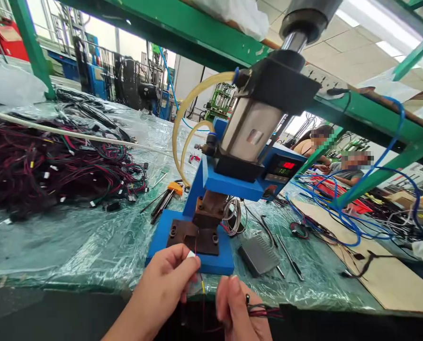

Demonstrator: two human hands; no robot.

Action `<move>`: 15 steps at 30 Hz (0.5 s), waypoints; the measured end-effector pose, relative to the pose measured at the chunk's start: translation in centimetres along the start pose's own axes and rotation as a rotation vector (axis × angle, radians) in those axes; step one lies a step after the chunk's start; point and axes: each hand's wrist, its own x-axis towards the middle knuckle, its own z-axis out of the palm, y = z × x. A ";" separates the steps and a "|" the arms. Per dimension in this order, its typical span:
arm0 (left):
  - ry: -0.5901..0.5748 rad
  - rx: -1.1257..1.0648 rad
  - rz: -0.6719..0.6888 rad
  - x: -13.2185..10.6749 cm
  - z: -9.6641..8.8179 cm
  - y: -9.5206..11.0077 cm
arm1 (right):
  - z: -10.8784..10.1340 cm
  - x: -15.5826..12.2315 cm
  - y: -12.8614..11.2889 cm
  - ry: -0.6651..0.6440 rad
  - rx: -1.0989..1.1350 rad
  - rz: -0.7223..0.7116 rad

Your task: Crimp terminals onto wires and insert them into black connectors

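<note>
My left hand (168,277) is closed in a pinch at the front of a blue press. Between its thumb and forefinger shows a small white piece (191,255) on a thin red wire (196,247). Below the fingers hangs a wire with a yellow section (203,286). Close by on the right, my right hand (238,308) is closed, its fingertips together. Dark red and black wires (264,311) run out from its palm side. The press's dark metal lower block (193,239) lies just beyond my left fingertips, under the upper block (209,208).
A large heap of wire harnesses (55,166) covers the table's left side. Orange-handled tools (175,188) lie left of the press; a grey box (258,255) and a metal tool (290,258) lie right. A board (385,279) and blue hoses (346,227) are farther right. Two people sit beyond.
</note>
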 end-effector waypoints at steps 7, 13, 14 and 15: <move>0.049 0.059 -0.059 2.0 0.5 0.0 | -0.4 3.7 -1.4 -0.225 -0.623 -0.263; 0.047 0.046 -0.066 2.7 0.5 -0.2 | 0.1 4.9 -1.6 -0.316 -0.794 -0.343; 0.048 0.045 -0.064 2.8 0.5 -0.2 | 0.2 5.0 -1.6 -0.328 -0.810 -0.347; 0.049 0.044 -0.061 2.9 0.5 -0.2 | 0.2 5.1 -1.7 -0.338 -0.824 -0.349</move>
